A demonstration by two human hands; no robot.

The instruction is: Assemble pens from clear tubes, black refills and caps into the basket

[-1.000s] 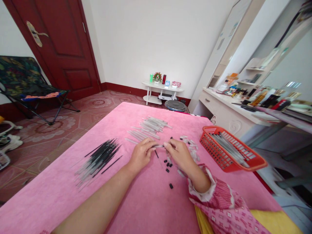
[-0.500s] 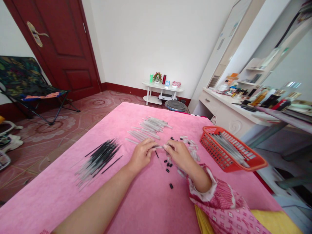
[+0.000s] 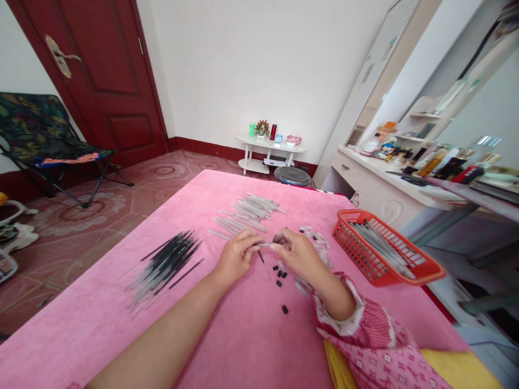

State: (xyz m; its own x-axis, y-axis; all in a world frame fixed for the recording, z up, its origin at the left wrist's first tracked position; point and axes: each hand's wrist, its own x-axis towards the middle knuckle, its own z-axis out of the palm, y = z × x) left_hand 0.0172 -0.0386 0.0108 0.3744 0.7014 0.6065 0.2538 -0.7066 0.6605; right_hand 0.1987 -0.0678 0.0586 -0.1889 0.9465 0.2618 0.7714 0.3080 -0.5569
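Observation:
My left hand point(image 3: 238, 254) is closed round a thin grey pen barrel point(image 3: 263, 244), which sticks out to the right from its fingertips. At the barrel's right end, my right hand point(image 3: 299, 251) has its thumb against it and its fingers curled; any small part there is too small to make out. Just below the fingertips lies a short black stick point(image 3: 261, 257). Several small black plugs point(image 3: 279, 274) are scattered below my right hand, and clear pen caps point(image 3: 322, 244) lie beyond it. Left of my left hand spreads a pile of black-and-clear pen refills point(image 3: 166, 267).
More grey pen barrels point(image 3: 257, 208) lie on the pink cloth point(image 3: 243, 335) ahead of my hands. An orange-red basket point(image 3: 377, 273) holding long grey pieces stands at the right, beside a white dressing table point(image 3: 373, 181).
My right hand's fingers have lifted and curled back a little from the barrel's end, leaving the thumb against it. My left hand and the barrel stay nearly in place.

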